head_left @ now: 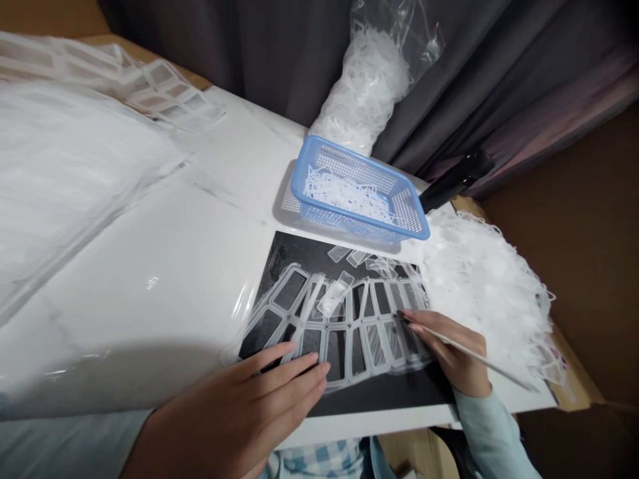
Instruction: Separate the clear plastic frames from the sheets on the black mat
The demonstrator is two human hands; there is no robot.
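Note:
My left hand point(264, 392) lies with its fingers stretched out on the lower left part of a sheet of clear plastic with rounded rectangular frames point(323, 346). My right hand point(462, 349) is closed round a thin, pale, pen-like tool point(492, 364). Its dark tip point(400, 315) is at the sheet's right part; whether it touches the plastic I cannot tell. Under the sheet is a black mat point(374, 398). A loose clear rectangular piece point(337, 293) rests on top of the frames, and several more clear pieces point(357, 257) lie along the mat's far side.
Beyond the mat stands a blue basket point(362, 223) with thin white strips inside. Behind it is a clear bag point(369, 86) full of white strands. A heap of white plastic loops point(489, 279) is at right, and stacked plastic sheets point(74, 179) cover the left of the white table point(164, 266).

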